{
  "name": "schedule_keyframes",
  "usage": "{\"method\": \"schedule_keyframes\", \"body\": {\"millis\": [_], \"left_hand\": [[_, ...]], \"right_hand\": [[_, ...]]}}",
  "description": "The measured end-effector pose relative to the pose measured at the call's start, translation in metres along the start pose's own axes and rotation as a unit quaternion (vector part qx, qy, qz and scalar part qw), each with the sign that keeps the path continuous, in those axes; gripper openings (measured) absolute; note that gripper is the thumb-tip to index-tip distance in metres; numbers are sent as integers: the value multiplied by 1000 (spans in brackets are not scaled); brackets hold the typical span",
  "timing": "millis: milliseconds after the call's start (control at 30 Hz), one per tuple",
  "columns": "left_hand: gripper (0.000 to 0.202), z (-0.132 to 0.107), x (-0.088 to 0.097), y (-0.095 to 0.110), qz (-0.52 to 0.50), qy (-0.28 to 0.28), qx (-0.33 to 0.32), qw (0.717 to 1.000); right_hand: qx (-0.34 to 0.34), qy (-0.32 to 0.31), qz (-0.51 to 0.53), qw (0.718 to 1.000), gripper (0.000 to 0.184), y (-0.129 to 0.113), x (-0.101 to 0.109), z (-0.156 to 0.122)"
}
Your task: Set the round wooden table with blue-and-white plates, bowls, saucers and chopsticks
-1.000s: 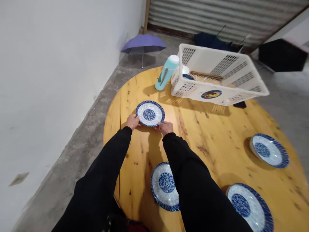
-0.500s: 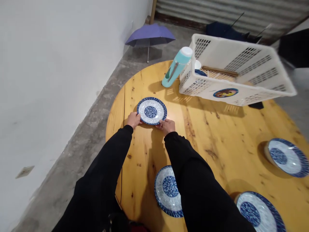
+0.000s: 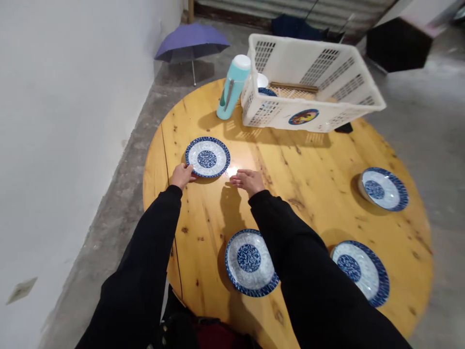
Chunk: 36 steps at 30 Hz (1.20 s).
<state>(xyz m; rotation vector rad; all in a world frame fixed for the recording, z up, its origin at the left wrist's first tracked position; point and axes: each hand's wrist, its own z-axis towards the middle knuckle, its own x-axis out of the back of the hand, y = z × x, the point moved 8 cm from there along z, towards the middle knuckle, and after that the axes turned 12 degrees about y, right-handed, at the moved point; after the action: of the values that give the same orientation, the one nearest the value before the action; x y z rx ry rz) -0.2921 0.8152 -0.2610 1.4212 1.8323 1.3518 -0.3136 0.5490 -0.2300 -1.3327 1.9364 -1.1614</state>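
A blue-and-white patterned plate (image 3: 207,157) lies flat on the round wooden table (image 3: 312,179), at its left side. My left hand (image 3: 182,174) rests at the plate's near-left rim, fingertips touching it. My right hand (image 3: 247,180) hovers just right of the plate, off its rim, fingers loosely apart and holding nothing. Both arms are in black sleeves. A second plate (image 3: 250,262) lies near the table's front edge between my arms.
Two more plates lie at the right, one near the front (image 3: 360,271) and one farther back (image 3: 383,188). A white plastic basket (image 3: 308,87) with dishes stands at the back, a teal flask (image 3: 231,87) beside it. A purple umbrella (image 3: 191,42) lies on the floor by the white wall.
The plate has been set down flat on the table. My right hand has come off its rim and drawn back to the right; my left hand stays at the rim.
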Motion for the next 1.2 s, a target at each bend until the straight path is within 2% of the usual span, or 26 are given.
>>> {"method": "schedule_keyframes", "body": {"millis": [133, 267, 400, 533, 667, 867, 1033, 1200], "left_hand": [[21, -11, 2, -3, -6, -20, 14, 1000], [24, -22, -1, -4, -5, -28, 9, 1000], [23, -29, -10, -8, -7, -35, 2, 999], [20, -33, -22, -11, -13, -38, 15, 999], [16, -33, -32, -10, -27, -36, 28, 999], [21, -36, -37, -12, -40, -49, 64, 996], [18, -49, -33, -12, -58, -31, 77, 995], [16, -90, -33, -19, -63, -80, 32, 994]], "right_hand": [[86, 25, 32, 995, 28, -28, 75, -40], [150, 136, 35, 979, 31, -34, 165, -97], [169, 265, 29, 949, 24, -9, 239, -160], [150, 346, 19, 926, 22, 39, 281, -217], [75, 373, 40, 924, 31, 101, 297, -258], [-38, 388, 78, 917, 43, 175, 297, -300], [-91, 386, 105, 912, 52, 216, 288, -327], [-109, 410, 126, 897, 55, 242, 280, -357]]}}
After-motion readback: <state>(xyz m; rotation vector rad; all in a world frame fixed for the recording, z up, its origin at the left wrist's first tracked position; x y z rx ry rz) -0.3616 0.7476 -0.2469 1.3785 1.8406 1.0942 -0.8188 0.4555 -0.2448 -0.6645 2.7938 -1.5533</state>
